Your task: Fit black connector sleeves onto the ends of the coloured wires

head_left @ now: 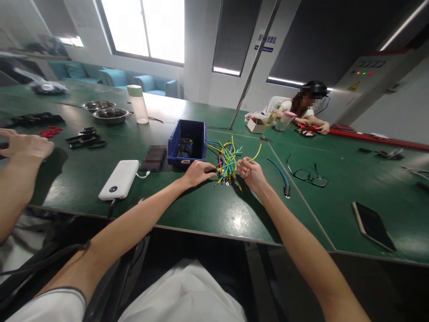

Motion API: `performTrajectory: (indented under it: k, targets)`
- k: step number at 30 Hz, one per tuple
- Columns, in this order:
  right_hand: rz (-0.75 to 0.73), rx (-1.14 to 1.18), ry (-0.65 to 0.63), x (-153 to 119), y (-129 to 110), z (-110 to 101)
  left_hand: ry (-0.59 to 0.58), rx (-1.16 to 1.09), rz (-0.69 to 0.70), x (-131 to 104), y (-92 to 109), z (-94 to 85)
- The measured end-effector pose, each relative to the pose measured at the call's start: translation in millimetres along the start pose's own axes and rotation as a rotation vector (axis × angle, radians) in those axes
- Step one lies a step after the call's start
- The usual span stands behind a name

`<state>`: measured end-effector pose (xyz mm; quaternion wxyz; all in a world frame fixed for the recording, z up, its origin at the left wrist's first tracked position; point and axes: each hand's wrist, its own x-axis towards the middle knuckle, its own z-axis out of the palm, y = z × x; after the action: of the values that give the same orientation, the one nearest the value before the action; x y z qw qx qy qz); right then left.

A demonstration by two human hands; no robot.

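Observation:
A yellow-green wire [231, 165] stretches between my two hands, its free end curving up past the right one. My left hand [197, 173] is closed in a pinch on a small black piece [211, 170] at the wire's left end; it looks like a sleeve. The fingers of my right hand [252, 175] are closed round the wire farther along. Beneath and behind it lies a tangled bundle of blue, yellow and green wires [226, 152], some with metal ring terminals. To the right rests a blue wire [279, 170] with a black sleeve and a ring end.
Behind my left hand stands a blue bin [187, 143] with dark parts inside. A white power bank [119, 180], metal bowls [112, 115] and a bottle [138, 105] are leftward. Glasses [308, 176] and a phone [373, 226] lie rightward. Another person's hand [27, 145] is at left; a co-worker [301, 107] sits opposite.

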<state>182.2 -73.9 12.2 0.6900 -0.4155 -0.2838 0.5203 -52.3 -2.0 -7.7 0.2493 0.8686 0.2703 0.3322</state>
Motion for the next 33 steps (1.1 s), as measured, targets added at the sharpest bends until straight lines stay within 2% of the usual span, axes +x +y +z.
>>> performTrajectory:
  k: [18, 33]
  targets:
    - [-0.004, -0.078, -0.078, -7.9, -4.8, 5.7, 0.022, 0.122, 0.013, -2.3, 3.7, -2.5]
    - [0.096, -0.129, -0.108, -5.8, -7.4, -1.3, 0.032, 0.186, 0.058, -3.2, 3.2, -4.2]
